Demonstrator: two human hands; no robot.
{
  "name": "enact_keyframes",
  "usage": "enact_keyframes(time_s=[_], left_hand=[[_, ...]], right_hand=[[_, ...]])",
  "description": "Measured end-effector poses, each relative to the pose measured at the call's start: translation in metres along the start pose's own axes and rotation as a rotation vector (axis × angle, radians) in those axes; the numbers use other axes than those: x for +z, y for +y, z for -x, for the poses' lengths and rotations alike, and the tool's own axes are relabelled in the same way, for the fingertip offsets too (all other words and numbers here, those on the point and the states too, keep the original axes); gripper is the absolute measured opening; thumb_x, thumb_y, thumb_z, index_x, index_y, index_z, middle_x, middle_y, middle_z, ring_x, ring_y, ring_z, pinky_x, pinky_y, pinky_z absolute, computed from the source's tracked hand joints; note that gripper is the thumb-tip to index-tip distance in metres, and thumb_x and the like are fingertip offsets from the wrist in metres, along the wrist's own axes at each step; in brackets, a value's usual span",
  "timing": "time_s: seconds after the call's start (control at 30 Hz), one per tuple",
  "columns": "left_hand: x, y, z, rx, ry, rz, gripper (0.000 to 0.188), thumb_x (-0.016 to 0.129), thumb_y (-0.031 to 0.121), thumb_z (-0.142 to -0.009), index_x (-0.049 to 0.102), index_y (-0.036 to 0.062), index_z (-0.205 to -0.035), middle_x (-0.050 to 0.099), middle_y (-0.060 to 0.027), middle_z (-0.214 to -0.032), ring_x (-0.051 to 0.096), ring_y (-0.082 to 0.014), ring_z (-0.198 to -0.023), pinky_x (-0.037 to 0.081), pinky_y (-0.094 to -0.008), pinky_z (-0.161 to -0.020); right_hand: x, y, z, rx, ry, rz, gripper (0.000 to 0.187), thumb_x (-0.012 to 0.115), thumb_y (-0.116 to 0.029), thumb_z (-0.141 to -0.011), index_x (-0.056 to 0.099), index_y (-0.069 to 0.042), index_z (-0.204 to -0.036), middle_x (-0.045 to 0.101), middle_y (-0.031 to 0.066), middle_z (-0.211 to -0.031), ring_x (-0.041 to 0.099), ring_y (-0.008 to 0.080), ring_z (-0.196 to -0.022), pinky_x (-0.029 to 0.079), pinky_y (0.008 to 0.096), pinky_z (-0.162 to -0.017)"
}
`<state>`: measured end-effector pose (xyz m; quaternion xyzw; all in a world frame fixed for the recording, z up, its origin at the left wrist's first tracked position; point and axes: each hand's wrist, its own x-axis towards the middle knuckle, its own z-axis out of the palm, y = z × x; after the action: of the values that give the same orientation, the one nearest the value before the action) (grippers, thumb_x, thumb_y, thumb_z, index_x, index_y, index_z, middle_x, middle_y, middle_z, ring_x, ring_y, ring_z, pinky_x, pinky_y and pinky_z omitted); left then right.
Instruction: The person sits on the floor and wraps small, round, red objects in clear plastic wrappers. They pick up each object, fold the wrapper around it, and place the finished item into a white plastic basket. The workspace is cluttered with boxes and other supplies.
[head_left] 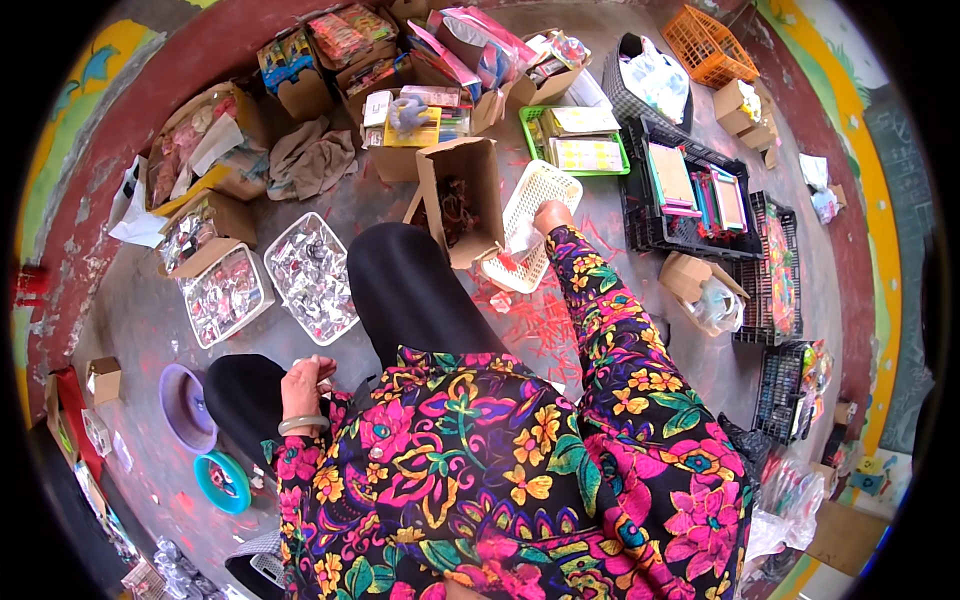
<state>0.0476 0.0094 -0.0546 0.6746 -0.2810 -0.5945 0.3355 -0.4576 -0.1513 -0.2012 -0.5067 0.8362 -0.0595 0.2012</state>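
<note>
My right hand (553, 216) reaches to the right side of a cream plastic basket (565, 181). Its fingers are curled, and what they grip is too small to make out; some pale, clear plastic lies beside them in the basket. A few red bits show at the basket's near end. Just left of this basket, an open cardboard box (455, 160) holds dark, tangled small items. My left hand (305, 388), with a pale bangle at the wrist, is raised by my left knee. Its fingers are bent together, and anything between them is hidden.
Two white baskets of small wrapped items (312, 280) (225, 297) stand left. A purple basin (188, 408) and a teal basin (222, 482) are near my left knee. Cartons, a green tray (625, 145) and black crates (690, 240) line the back and right. Red scraps litter the floor.
</note>
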Motion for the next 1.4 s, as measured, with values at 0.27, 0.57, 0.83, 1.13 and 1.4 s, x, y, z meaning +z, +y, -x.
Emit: enact_keyframes(time_s=[0.27,0.57,0.83,1.13,1.4], left_hand=[[0.001,0.003,0.004,0.097,0.001,0.005,0.023,0.052,0.021,-0.089,0.062,0.001,-0.086,0.066,-0.0085,-0.082,0.063,-0.0148,-0.075,0.046,-0.0217,-0.054],[0.02,0.049,0.023,0.218,-0.203,0.098,0.024,0.051,0.02,-0.09,0.059,-0.001,-0.097,0.065,-0.0102,-0.092,0.063,-0.0172,-0.085,0.045,-0.0202,-0.059],[0.038,0.094,0.049,0.14,-0.623,0.453,0.039,0.05,0.018,-0.09,0.043,-0.0012,-0.122,0.051,-0.0168,-0.12,0.052,-0.0245,-0.109,0.05,-0.0212,-0.061],[0.03,0.081,0.048,0.278,-0.159,0.552,0.027,0.051,0.018,-0.09,0.055,-0.0025,-0.107,0.063,-0.0124,-0.097,0.061,-0.0169,-0.092,0.045,-0.0181,-0.05],[0.025,0.081,0.046,1.138,0.395,-0.437,0.017,0.059,0.006,-0.081,0.062,-0.0025,-0.095,0.064,-0.0136,-0.086,0.064,-0.0239,-0.08,0.049,-0.0283,-0.064]], right_hand=[[-0.067,0.0,0.008,-0.05,0.005,-0.162,0.01,0.063,-0.013,-0.072,0.067,-0.004,-0.077,0.064,0.0079,-0.065,0.062,0.014,-0.055,0.05,0.0268,-0.053],[-0.186,-0.133,0.13,-0.413,-0.26,-0.982,0.013,0.058,-0.007,-0.078,0.064,0.0,-0.087,0.062,0.0029,-0.069,0.057,0.0075,-0.058,0.045,0.0197,-0.053],[-0.14,-0.23,0.212,-0.529,-0.686,-1.29,0.014,0.059,-0.011,-0.082,0.062,-0.002,-0.093,0.063,0.0025,-0.075,0.06,0.0088,-0.066,0.044,0.0193,-0.056],[-0.083,-0.265,0.258,-0.458,-0.823,-1.199,0.015,0.058,-0.013,-0.085,0.059,-0.003,-0.095,0.062,0.0026,-0.081,0.06,0.0088,-0.073,0.043,0.0176,-0.059],[-0.119,-0.285,0.274,-0.525,-1.044,-1.017,0.029,0.051,-0.03,-0.09,0.059,-0.003,-0.091,0.061,0.0039,-0.08,0.058,0.009,-0.074,0.044,0.0194,-0.062]])
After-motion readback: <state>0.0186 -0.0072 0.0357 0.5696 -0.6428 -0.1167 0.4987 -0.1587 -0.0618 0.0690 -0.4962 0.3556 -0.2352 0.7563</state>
